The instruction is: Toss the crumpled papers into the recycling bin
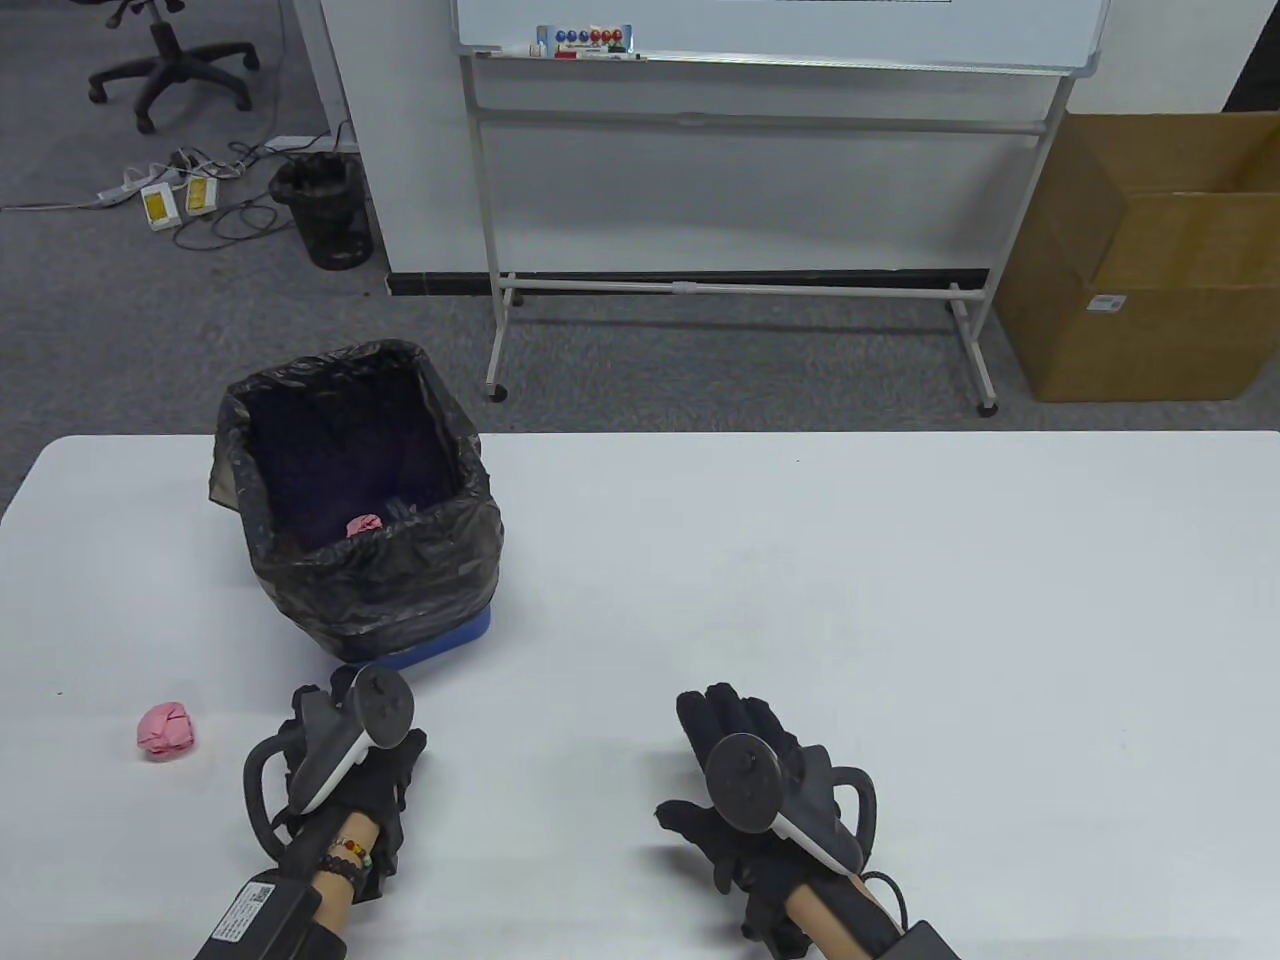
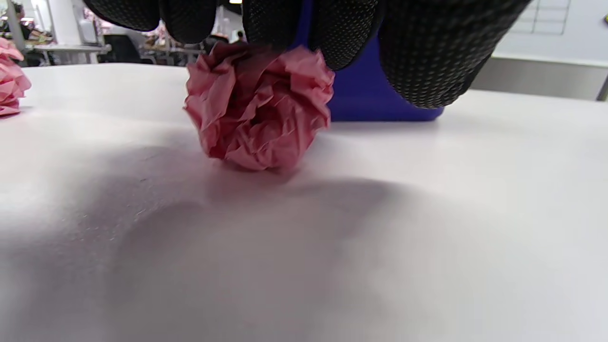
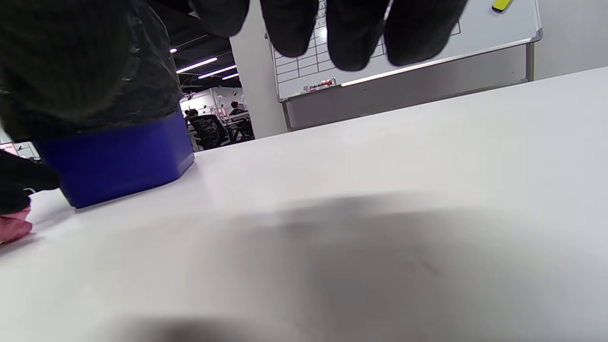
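White table, smooth and matte. Bearing a blue recycling bin lined with a black bag near the left side; a pink crumpled paper ball well to the left of the bin's front; a second pink paper ball just before the bin's blue base, resting on the surface.

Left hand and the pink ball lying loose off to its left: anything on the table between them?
Nothing: in the table view only bare white table separates the left hand from the loose pink ball. The left wrist view shows that hand's fingers on another pink ball.
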Motion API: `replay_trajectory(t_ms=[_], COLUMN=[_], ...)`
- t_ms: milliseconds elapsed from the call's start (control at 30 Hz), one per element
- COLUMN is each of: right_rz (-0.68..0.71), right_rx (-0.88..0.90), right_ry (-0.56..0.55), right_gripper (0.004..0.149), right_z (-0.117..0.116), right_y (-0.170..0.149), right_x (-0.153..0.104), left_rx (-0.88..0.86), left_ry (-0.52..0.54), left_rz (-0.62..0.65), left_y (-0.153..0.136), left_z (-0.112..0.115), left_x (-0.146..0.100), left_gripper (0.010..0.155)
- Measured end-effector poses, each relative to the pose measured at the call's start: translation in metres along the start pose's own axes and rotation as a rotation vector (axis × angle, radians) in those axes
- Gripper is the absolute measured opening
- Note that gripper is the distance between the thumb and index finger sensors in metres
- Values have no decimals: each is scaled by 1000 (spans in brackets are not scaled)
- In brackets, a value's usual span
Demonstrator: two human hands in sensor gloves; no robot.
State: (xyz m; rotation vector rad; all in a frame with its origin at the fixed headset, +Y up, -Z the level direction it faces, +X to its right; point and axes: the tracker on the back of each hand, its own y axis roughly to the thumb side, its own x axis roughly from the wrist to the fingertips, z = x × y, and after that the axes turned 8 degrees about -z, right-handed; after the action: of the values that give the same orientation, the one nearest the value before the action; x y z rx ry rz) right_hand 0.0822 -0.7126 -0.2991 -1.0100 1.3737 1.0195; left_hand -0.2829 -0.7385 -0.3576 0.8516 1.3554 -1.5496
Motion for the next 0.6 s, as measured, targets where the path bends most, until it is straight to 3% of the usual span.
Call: replay_trajectory(t_ms=[200, 333, 600], right_rz=[-4, -11, -14], right_rx=[5, 7, 9], right_ry=[3, 6, 8], right_gripper=[96, 96, 96], right_z=[0, -1, 0], right_y=[-1, -2, -2], right_x=[0, 1, 2], left_rx=[42, 64, 18], left_ry=[-37, 12, -10], left_rz=[-42, -38, 136], left_y=[-2, 0, 36], left_z=[9, 10, -5], left_x=[13, 13, -8], left_gripper=[66, 61, 59])
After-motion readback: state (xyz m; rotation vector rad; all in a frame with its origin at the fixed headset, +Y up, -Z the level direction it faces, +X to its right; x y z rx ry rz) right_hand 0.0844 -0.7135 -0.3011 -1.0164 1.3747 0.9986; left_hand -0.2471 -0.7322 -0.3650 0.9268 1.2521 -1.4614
